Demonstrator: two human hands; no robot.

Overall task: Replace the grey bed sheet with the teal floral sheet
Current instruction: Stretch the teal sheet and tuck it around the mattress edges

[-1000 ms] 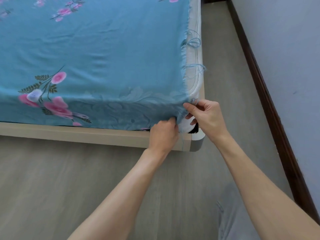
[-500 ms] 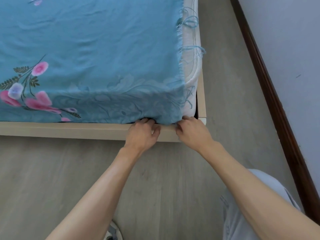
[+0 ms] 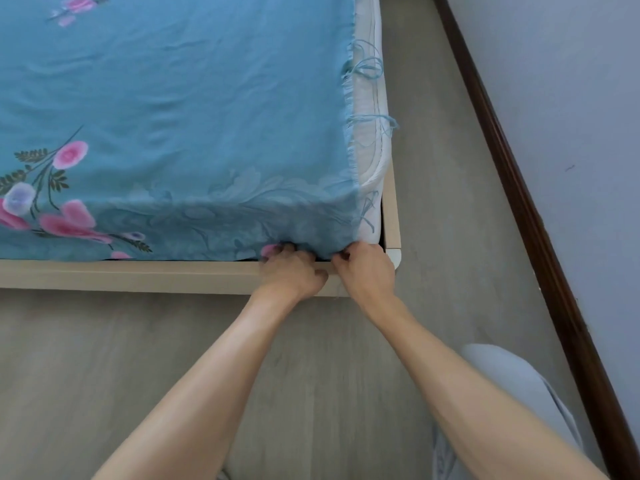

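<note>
Where the teal floral sheet (image 3: 180,109) drops over the near side of the mattress (image 3: 369,161), I have both hands at its lower hem, close to the bed's right-hand corner. My left hand (image 3: 294,273) has its fingers curled in at the hem, their tips pushed under the cloth at the gap above the bed frame (image 3: 138,275); my right hand (image 3: 369,270) sits just beside it, fingers bent round the last bunched bit of hem at the corner. Both hands grasp the sheet, and their knuckles rest against the frame's top rail. The sheet lies flat over the top of the mattress and covers the near side all the way to the rail, with pink flowers towards the left. Along the right side its raw, frayed edge stops short, so a strip of white mattress shows, with loose blue threads (image 3: 367,69) trailing over it. Beyond that edge the frame's pale side rail runs away from me, and a band of grey floor (image 3: 443,174) lies between it and the dark skirting board (image 3: 512,161) at the foot of the wall. Bare floor also spreads beneath my forearms, and my knee in light trousers (image 3: 512,386) shows at lower right.
</note>
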